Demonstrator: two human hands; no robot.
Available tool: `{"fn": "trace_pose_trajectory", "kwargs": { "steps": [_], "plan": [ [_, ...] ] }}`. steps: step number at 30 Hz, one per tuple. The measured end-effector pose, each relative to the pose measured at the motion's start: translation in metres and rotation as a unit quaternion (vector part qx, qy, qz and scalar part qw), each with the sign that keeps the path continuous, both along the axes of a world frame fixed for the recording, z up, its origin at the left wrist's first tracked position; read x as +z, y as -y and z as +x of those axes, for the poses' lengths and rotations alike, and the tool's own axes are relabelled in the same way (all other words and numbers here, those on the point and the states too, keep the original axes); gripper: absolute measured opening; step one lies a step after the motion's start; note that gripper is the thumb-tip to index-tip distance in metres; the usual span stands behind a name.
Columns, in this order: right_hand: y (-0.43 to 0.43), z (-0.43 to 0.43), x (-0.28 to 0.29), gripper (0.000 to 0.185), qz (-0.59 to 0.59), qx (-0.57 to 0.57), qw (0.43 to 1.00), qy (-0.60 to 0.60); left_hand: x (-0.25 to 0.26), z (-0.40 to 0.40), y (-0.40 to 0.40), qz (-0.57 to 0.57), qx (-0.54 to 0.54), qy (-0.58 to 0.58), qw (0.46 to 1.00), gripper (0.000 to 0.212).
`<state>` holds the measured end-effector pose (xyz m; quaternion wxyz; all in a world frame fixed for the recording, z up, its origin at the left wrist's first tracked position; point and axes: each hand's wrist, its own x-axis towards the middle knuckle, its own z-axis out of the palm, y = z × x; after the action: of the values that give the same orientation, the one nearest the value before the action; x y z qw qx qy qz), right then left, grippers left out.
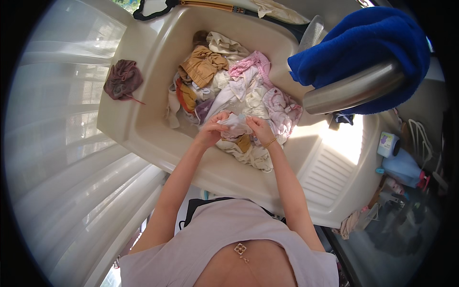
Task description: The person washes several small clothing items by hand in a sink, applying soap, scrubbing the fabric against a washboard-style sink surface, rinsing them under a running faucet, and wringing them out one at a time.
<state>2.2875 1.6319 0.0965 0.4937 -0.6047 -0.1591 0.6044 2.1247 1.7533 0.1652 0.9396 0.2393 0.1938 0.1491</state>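
A small white cloth [235, 126] is stretched between my two hands over the near part of a cream laundry sink [157, 143]. My left hand [213, 128] pinches its left side, and my right hand [259, 128] pinches the right side by a pale blue spot. Beneath and beyond lies a heap of damp clothes: a tan garment [203, 64], a pink patterned garment [251, 64], a pale pink one [279, 107] and a purple piece [204, 109]. A little water shows among them. What kind of garment I hold cannot be told.
A metal faucet [351, 89] draped with a blue towel [358, 43] juts over the sink's right side. The ribbed washboard [326, 175] is at the near right, with bottles [388, 145] beyond it. A mauve cloth [123, 79] lies on the left rim beside a sheer curtain [64, 143].
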Motion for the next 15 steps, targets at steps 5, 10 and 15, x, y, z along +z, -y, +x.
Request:
{"fn": "trace_pose_trajectory", "kwargs": {
  "steps": [5,10,15],
  "plan": [
    [0.0,0.012,0.037,0.014,0.073,-0.181,0.98,-0.025,0.005,-0.025,-0.005,0.066,-0.124,-0.124,0.982,0.014],
    [-0.001,0.005,0.06,0.012,0.092,-0.159,0.982,-0.052,0.014,-0.007,0.005,0.261,-0.306,-0.261,0.878,0.031],
    [0.01,0.006,0.041,0.018,0.021,0.01,0.938,0.345,0.021,0.002,0.02,0.349,-0.142,-0.228,0.898,0.026]
  ]
}}
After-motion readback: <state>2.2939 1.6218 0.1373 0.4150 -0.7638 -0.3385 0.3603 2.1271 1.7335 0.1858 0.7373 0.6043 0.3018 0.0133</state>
